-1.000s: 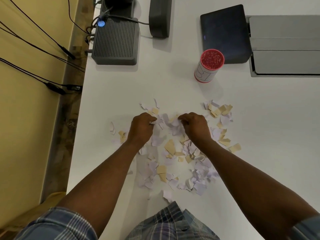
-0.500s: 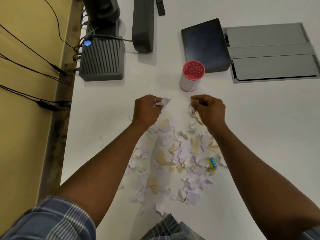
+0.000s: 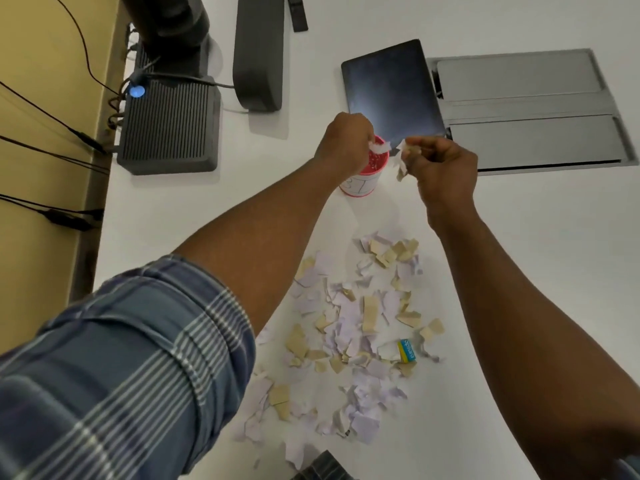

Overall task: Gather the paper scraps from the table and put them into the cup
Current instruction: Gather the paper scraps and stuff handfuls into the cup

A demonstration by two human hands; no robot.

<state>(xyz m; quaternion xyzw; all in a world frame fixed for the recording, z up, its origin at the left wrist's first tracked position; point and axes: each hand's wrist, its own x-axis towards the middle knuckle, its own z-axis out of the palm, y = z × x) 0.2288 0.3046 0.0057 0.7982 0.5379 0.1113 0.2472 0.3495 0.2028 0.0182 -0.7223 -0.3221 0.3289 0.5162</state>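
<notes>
Left hand (image 3: 341,142) curled, grip pinching white scraps (image 3: 379,147) right over the mouth of the cup (image 3: 372,168). Right hand (image 3: 441,164) curled too, grip holding white and tan bits (image 3: 403,157) just right of the cup rim, off the counter (image 3: 519,265). Cup red-rimmed, white-walled, upright, partly hidden behind left hand; handwritten marks on its side. Inside of cup reddish and speckled, contents hard to tell.

Main pile of paper scraps (image 3: 349,327) on counter nearer the viewer, between the two forearms, well apart from the cup; white and tan pieces mixed. Small yellow-and-blue piece (image 3: 406,349) at the pile's right side.

Far of cup: dark tablet-like slab (image 3: 389,90), touching or just behind the hands in view. Grey recessed panel (image 3: 540,109) to the far right. Dark ribbed box (image 3: 169,128) with blue light at far left, cables running off the left edge. Plaid sleeve (image 3: 114,368) near left.
</notes>
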